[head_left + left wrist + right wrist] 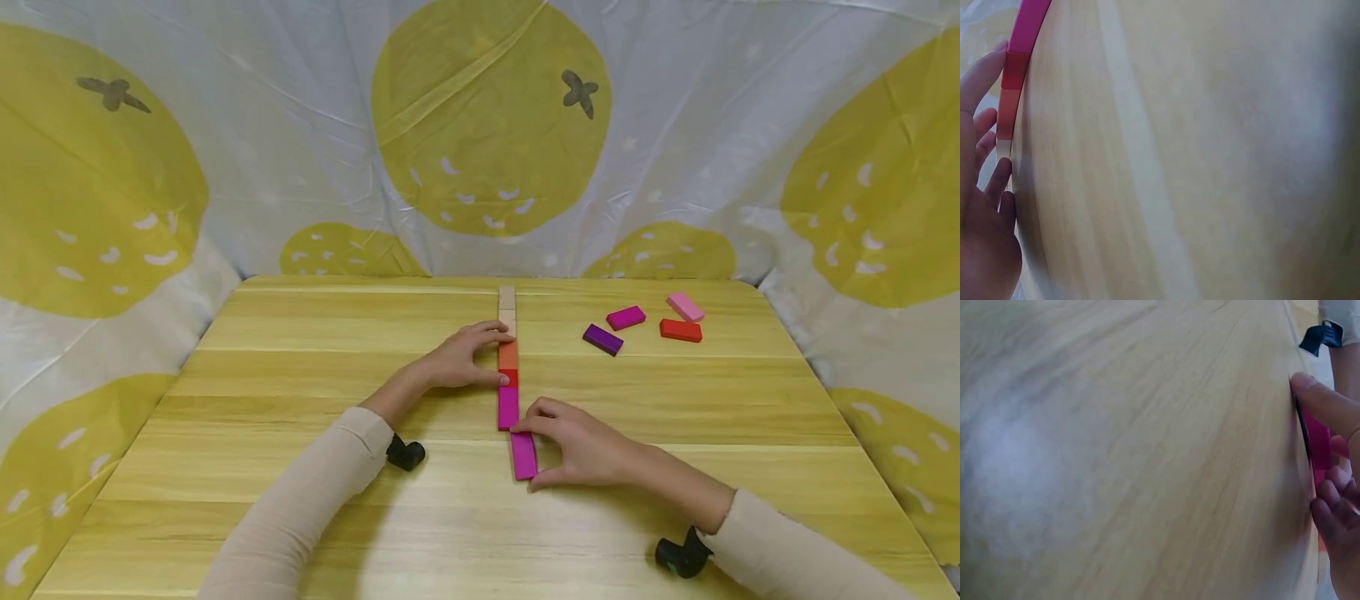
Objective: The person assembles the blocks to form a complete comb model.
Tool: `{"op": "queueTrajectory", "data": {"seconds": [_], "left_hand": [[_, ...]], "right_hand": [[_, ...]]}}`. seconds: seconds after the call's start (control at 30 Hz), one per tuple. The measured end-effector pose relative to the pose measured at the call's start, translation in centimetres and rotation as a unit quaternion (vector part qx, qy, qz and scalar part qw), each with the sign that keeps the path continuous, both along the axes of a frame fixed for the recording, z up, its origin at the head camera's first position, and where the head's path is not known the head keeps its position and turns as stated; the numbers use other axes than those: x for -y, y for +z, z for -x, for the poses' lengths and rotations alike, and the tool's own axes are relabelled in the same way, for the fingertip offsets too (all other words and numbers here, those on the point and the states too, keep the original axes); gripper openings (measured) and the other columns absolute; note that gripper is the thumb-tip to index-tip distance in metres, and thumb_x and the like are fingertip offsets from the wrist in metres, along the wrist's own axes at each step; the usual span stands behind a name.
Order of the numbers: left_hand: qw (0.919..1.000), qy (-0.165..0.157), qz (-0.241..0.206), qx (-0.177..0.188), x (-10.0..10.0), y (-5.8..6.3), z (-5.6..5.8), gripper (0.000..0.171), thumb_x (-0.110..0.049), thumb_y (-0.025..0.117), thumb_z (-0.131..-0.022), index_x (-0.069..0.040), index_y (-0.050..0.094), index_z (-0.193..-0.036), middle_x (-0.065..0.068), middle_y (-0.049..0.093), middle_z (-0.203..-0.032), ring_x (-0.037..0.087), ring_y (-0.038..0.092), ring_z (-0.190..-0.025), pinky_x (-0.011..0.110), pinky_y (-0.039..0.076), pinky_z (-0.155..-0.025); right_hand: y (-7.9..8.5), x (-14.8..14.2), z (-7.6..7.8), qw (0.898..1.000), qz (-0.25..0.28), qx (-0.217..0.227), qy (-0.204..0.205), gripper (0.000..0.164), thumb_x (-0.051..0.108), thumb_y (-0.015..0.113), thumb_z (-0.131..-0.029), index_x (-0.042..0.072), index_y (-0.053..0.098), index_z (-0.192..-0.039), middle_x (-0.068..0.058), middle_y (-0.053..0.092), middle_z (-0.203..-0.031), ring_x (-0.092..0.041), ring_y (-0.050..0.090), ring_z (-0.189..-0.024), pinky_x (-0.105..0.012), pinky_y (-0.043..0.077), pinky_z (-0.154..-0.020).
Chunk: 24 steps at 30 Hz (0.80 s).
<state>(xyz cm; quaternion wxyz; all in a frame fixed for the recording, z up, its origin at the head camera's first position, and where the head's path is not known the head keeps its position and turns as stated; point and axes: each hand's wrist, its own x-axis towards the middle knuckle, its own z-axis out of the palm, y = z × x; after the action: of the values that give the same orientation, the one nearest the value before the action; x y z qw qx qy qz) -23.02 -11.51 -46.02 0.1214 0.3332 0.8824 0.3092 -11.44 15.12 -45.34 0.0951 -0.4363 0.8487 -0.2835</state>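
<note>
Hands, two: left hand, fingers spread, thumb at red and fingertips at beige, alongside a row of beige, orange, red and magenta blocks running away from the person. Right hand, nearer the person, pinching a magenta block by its ends, just off the row's near end, contact obscured by a fingertip. Beyond the right hand: purple block, second magenta block, red block, pink block.
</note>
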Motion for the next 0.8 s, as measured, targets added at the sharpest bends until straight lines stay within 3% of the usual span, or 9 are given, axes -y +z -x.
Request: {"op": "queueTrajectory", "data": {"seconds": [0.2, 0.43, 0.8], "left_hand": [[1.0000, -0.003, 0.001, 0.001, -0.1, 0.0, 0.1, 0.073, -0.042, 0.081, -0.090, -0.013, 0.055, -0.151, 0.005, 0.039, -0.161, 0.030, 0.029, -0.149, 0.050, 0.023, -0.121], [1.0000, -0.001, 0.005, 0.002, -0.2, 0.2, 0.1, 0.073, -0.042, 0.082, -0.090, -0.014, 0.055, -0.152, 0.003, 0.039, -0.160, 0.029, 0.029, -0.149, 0.048, 0.023, -0.121], [1.0000, -0.003, 0.002, 0.002, 0.0, 0.2, 0.0, 0.073, -0.041, 0.082, -0.089, -0.013, 0.054, -0.152, 0.005, 0.039, -0.161, 0.029, 0.029, -0.150, 0.049, 0.023, -0.121]], "right_hand": [[0.2, -0.7, 0.0, 1.000, 0.005, -0.010, 0.001, 0.060, 0.048, 0.086, -0.085, 0.019, 0.069, -0.135, 0.009, 0.057, -0.117, -0.009, 0.055, -0.104, -0.030, 0.050, -0.091], [-0.1, -1.1, -0.1, 0.998, -0.015, -0.049, 0.026, 0.046, 0.040, 0.078, -0.094, 0.018, 0.071, -0.134, 0.009, 0.066, -0.122, -0.011, 0.059, -0.115, -0.038, 0.051, -0.100], [-0.4, 0.3, -0.4, 0.996, -0.001, -0.081, 0.034, 0.040, 0.041, 0.079, -0.093, 0.016, 0.075, -0.125, 0.007, 0.069, -0.117, -0.010, 0.061, -0.109, -0.032, 0.052, -0.097]]}}
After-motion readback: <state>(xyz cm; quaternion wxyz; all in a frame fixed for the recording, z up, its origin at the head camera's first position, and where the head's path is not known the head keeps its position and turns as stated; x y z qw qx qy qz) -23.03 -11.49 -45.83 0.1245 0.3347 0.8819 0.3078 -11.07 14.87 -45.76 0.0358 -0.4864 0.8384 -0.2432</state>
